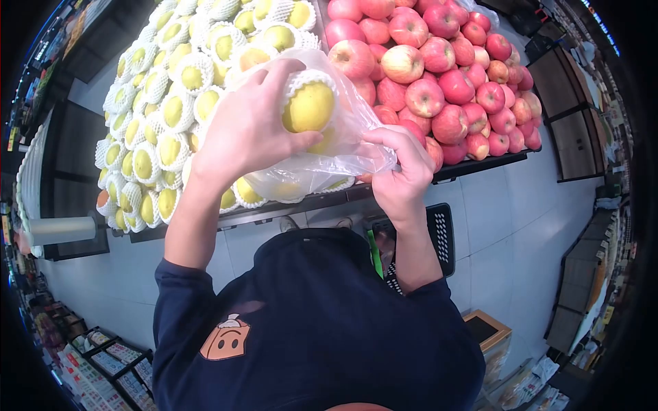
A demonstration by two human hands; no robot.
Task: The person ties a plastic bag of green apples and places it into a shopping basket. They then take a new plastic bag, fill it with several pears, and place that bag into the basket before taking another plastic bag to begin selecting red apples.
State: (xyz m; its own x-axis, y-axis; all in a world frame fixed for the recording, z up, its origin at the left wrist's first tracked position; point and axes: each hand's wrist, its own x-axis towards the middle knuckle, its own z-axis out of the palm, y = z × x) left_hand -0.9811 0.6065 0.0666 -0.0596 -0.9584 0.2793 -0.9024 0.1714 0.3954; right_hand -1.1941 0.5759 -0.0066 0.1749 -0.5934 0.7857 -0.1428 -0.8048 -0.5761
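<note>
My left hand (pixel 248 122) is closed around a yellow fruit (pixel 308 106), which looks like a pear, in a white foam net. It holds the fruit at the mouth of a clear plastic bag (pixel 356 137). Pinched between the fingers of my right hand (pixel 406 168) is the right edge of that bag. More yellow shows through the plastic below the held fruit. Beneath and beyond my left hand lies a sloping pile of netted yellow fruit (pixel 173 109). Red apples (pixel 449 85) are heaped beyond my right hand.
A dark display edge (pixel 301 209) runs below both piles. Near my right forearm, a black basket (pixel 441 240) stands low by the tiled floor (pixel 500 219). A roll of clear bags (pixel 63 229) is at the left. Shelves line both sides.
</note>
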